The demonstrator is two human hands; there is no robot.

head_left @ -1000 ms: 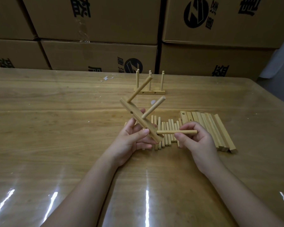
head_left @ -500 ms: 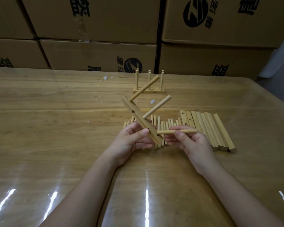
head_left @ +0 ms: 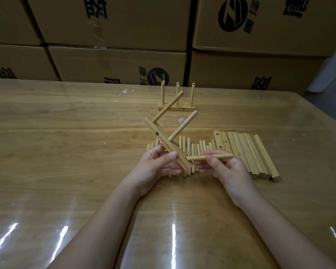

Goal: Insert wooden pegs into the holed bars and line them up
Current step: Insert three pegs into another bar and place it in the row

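My left hand [head_left: 155, 166] grips the bar [head_left: 166, 146]; my right hand [head_left: 228, 170] pinches the peg [head_left: 209, 157]. I'd keep it square and push toward nine o'clock, twisting gently.

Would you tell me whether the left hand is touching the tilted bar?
Touching: head view shows the left hand gripping the tilted bar, thumb across it.

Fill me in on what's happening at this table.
A person is mid-assembly. The left hand holds a holed bar tilted, with two pegs already sticking out of it. The right hand pinches a third peg, its tip at the bar's lower end. Behind lie loose pegs and spare bars; a finished piece stands farther back.
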